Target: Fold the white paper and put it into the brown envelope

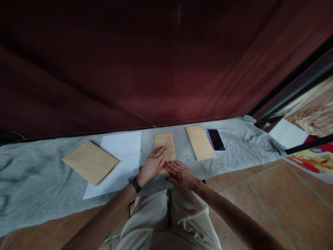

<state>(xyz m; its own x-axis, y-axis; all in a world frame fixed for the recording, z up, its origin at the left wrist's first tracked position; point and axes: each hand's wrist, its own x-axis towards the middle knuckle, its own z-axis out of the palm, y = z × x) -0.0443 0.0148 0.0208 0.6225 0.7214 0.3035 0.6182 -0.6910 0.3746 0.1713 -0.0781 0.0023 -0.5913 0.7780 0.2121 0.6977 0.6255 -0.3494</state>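
Note:
A brown paper envelope (166,139) lies in front of me on the grey cloth, with faint red print near its top right. My left hand (153,162), with a dark watch on the wrist, rests on its lower left part, fingers stretched out. Flat on the lower right edge is my right hand (181,173), its fingers also extended and close to the left fingertips. Between them the hands cover the envelope's lower portion. To the right lies a second brown envelope (200,143), apart from both hands.
At left, a brown envelope stack (91,162) overlaps white paper sheets (125,152). A phone (215,140) lies beside the right envelope. The grey cloth (241,146) covers a narrow ledge against a dark red curtain (156,69). Tiled floor (249,198) and a colourful printed sheet (314,161) are at right.

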